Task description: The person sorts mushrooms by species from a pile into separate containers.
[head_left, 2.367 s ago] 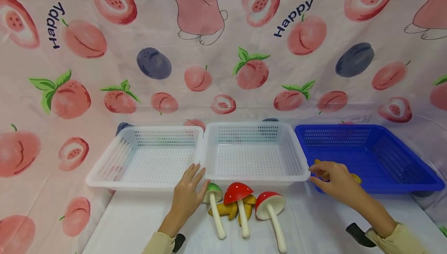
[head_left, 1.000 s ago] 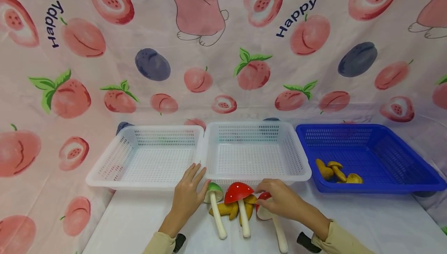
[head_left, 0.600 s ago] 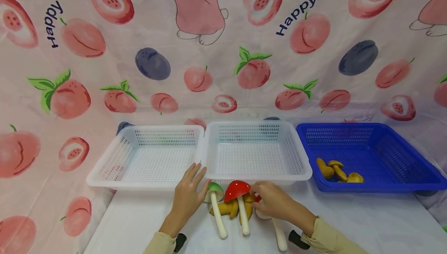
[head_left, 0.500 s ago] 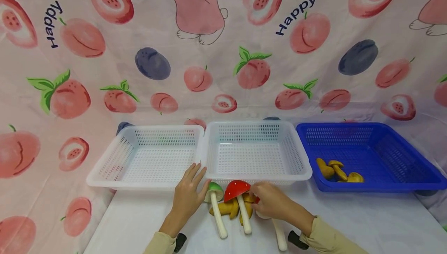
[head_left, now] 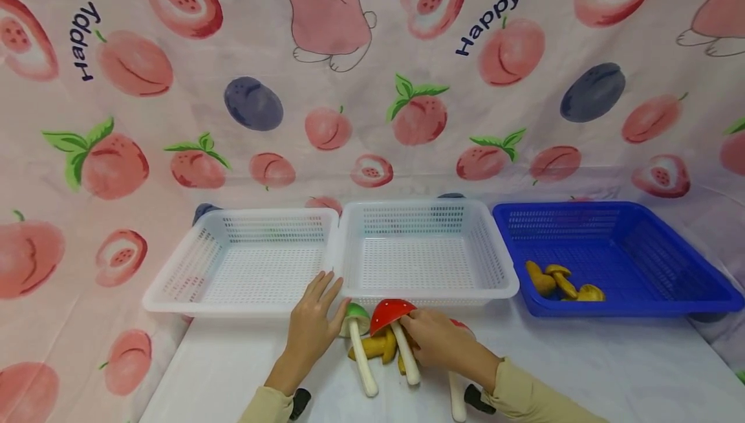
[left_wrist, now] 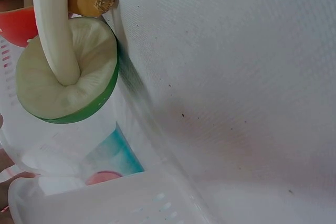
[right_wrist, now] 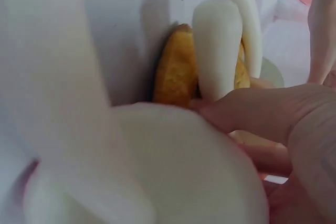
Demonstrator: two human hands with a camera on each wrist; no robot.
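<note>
My right hand (head_left: 439,342) reaches in under the cap of a toy red mushroom (head_left: 388,314) with white dots. Its thumb and fingers pinch a brown mushroom (right_wrist: 176,72), which the hand and the red mushroom's stem partly hide. A second red mushroom (head_left: 457,400) lies under my right wrist, mostly covered in the head view. With fingers straight, my left hand (head_left: 314,319) rests at the rims where two white baskets meet. Beside its thumb lies a green-capped mushroom (left_wrist: 79,103). Another brown mushroom (head_left: 372,347) lies between the green and red ones.
Side by side behind the mushrooms stand the left white basket (head_left: 233,310), the middle white basket (head_left: 431,294) and a blue basket (head_left: 640,308). Several brown mushrooms (head_left: 561,281) lie in the blue basket's near left corner. A fruit-print cloth (head_left: 372,99) hangs behind.
My right hand has come from the blue basket to the mushrooms, then further left under the red cap. The red mushroom's stem has shifted slightly. My left hand stays put.
</note>
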